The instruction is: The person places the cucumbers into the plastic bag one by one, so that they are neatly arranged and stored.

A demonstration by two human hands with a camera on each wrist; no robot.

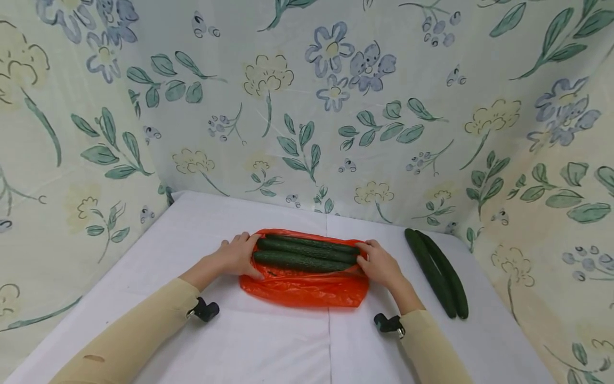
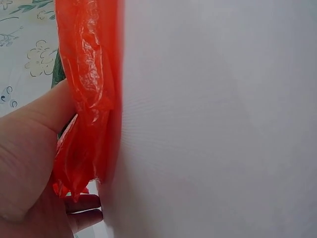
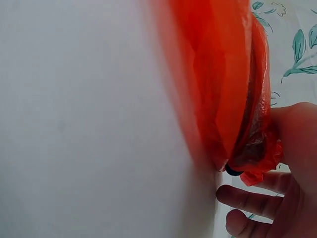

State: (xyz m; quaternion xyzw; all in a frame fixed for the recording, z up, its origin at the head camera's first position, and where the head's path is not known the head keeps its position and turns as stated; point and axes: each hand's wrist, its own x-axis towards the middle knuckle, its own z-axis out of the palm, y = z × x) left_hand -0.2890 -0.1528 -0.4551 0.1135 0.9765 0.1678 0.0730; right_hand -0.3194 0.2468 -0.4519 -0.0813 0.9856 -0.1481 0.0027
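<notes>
A red plastic bag [image 1: 307, 292] lies on the white-covered table with its mouth spread open. Dark green cucumbers [image 1: 302, 261] lie side by side in it, their tops showing. At the bag's left end my left hand [image 1: 238, 255] grips the bag's edge between thumb and fingers, close to the cucumber ends. My right hand [image 1: 381, 264] holds the opposite end, fingers and thumb on the plastic beside the cucumber tips. In the left wrist view, crumpled bag plastic [image 2: 89, 99] hangs between thumb and fingers. The right wrist view shows the bag [image 3: 223, 89] hiding part of the right thumb.
Two more cucumbers [image 1: 434, 272] lie together on the table at the right, outside the bag. White cloth [image 1: 268, 346] covers the table, with a seam down its middle. Floral-patterned curtains [image 1: 307, 106] stand behind and on both sides.
</notes>
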